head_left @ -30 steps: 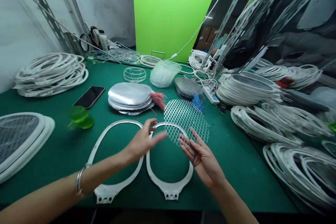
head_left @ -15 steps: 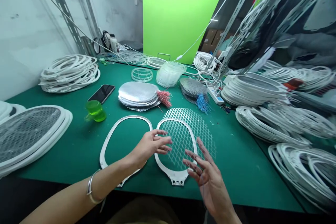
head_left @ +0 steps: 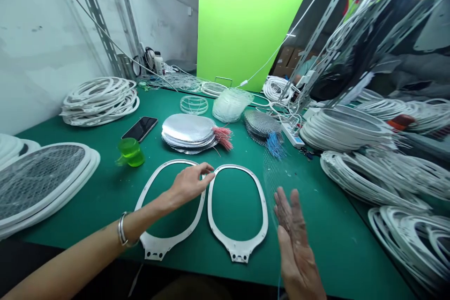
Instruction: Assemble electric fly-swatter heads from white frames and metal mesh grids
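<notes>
Two white oval racket frames [head_left: 265, 206] lie side by side on the green table, their short stubs pointing toward me. My left hand [head_left: 190, 182] hovers where their upper rims meet, fingers bent and thumb apart, with nothing visible in it. To the right of the right-hand frame, my right hand [head_left: 295, 243] is raised with its palm turned inward. It holds a thin wire mesh sheet [head_left: 276, 187], seen nearly edge-on and blurred. A thin blue wire [head_left: 279, 286] hangs below that hand. The exact grip on the mesh is partly hidden.
Silvery mesh sheets [head_left: 188, 129] with red wires and darker mesh sheets [head_left: 262, 124] with blue wires lie beyond. A green cup [head_left: 131, 152] and a phone [head_left: 139, 129] sit left. Stacked white frames [head_left: 346, 126] line the right; more frames [head_left: 100, 101] lie left.
The mesh sheet has moved right, off the right-hand frame, and turned edge-on with my right hand. My left hand has drawn back left and up. The view has shifted slightly.
</notes>
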`<state>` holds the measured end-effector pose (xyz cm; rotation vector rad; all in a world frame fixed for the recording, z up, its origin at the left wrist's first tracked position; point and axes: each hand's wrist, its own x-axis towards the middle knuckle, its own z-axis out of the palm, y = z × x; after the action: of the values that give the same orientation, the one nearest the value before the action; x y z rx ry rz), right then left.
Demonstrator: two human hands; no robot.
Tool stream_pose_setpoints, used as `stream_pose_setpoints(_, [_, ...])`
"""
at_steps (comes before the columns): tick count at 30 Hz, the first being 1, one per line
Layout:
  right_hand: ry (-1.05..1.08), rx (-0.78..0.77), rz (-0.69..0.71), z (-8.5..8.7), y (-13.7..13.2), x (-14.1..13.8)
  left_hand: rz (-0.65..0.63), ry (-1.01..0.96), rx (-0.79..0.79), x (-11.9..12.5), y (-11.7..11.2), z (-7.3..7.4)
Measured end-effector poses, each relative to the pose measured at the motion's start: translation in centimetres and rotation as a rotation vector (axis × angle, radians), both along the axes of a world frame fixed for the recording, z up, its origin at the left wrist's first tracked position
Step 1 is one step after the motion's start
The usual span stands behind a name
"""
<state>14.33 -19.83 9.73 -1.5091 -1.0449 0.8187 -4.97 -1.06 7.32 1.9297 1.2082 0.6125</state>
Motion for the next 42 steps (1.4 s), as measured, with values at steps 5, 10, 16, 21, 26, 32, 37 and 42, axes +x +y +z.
stream_pose_setpoints(5, [-0.910, -0.012, 0.242, -2.1, 1.2, -0.9, -0.099, 0.212, 0.340, 1.5, 3.1, -2.3])
stream_pose_setpoints(10, [-1.195, -0.012, 0.252, -5.2, 2.0, -2.4, -0.093, 0.206, 0.354, 1.6, 3.9, -4.1])
stream_pose_setpoints(16, [-1.449, 0.000, 0.200, -6.9, 2.4, -2.8, -0.079, 0.195, 0.367, 1.3, 4.0, -4.7])
stream_pose_setpoints(21, [-1.626, -0.013, 0.198, -7.2, 2.6, -3.1, -0.074, 0.195, 0.379, 1.4, 3.9, -4.9])
stream_pose_setpoints(26, [-1.545, -0.196, 0.311, -7.4, 3.1, -3.5, -0.066, 0.205, 0.410, 1.4, 4.0, -5.1])
stream_pose_setpoints(32, [-1.409, -0.412, 0.457, -6.2, 3.8, -3.8, -0.080, 0.213, 0.460, 1.4, 3.6, -4.7])
stream_pose_setpoints(37, [-1.356, -0.510, 0.532, -5.4, 4.1, -4.1, -0.489, 0.259, 0.655, 1.5, 2.3, -5.0])
stream_pose_setpoints(42, [-1.169, -0.538, 0.696, -3.0, 4.3, -2.5, -0.585, 0.415, 0.632, 1.4, 1.8, -5.1])
